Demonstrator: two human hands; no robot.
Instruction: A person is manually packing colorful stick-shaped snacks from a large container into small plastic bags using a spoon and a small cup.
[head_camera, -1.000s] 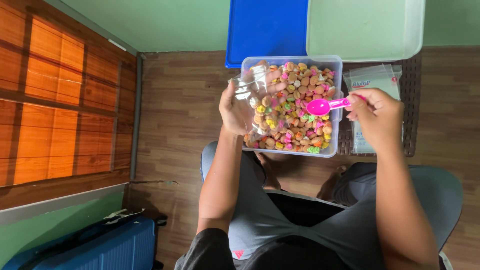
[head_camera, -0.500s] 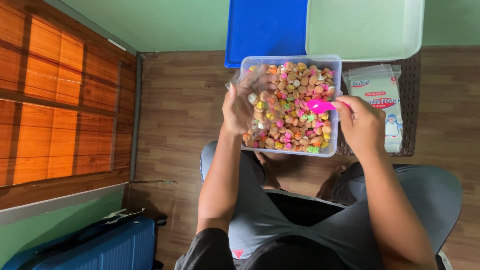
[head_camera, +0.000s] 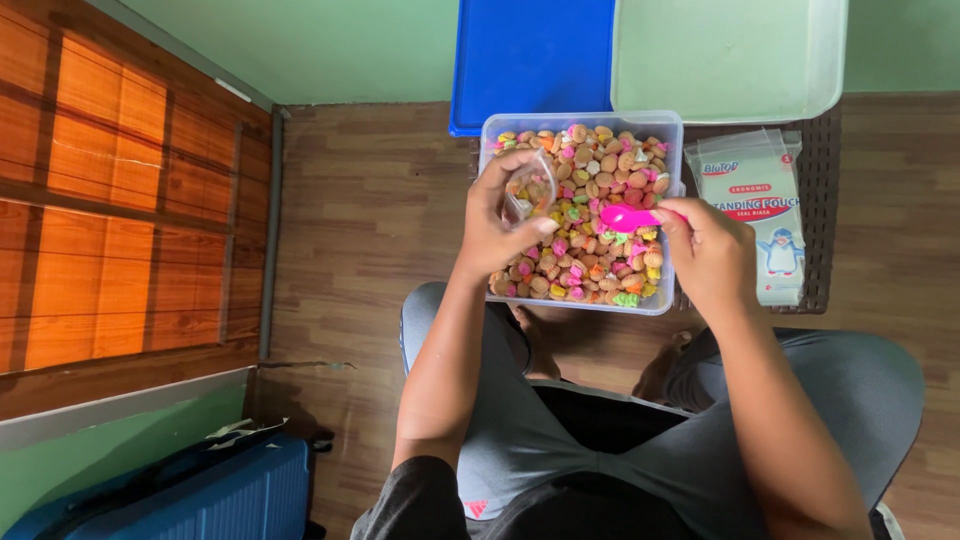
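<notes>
The left hand (head_camera: 497, 225) is clamped on a small clear pouch (head_camera: 528, 188), pinched between thumb and fingers over the left half of the clear tub (head_camera: 668, 140) of coloured biscuits (head_camera: 600, 165). The right hand (head_camera: 708, 255) is closed on the handle of a pink scoop (head_camera: 626, 216), whose bowl lies over the biscuits just right of the pouch, a small gap between them. The tub's right wall runs under the scoop handle, close beside the right hand; beyond that hand a pack of pouches (head_camera: 765, 215) lies on a dark woven mat (head_camera: 822, 200). Past both hands a blue lid (head_camera: 530, 60) and a pale lid (head_camera: 730, 55) meet the tub's far rim. Bare wooden floor (head_camera: 360, 210) lies open left of the left hand. Half a second ago the pouch hung wider and flatter; the scoop has since edged towards it.
</notes>
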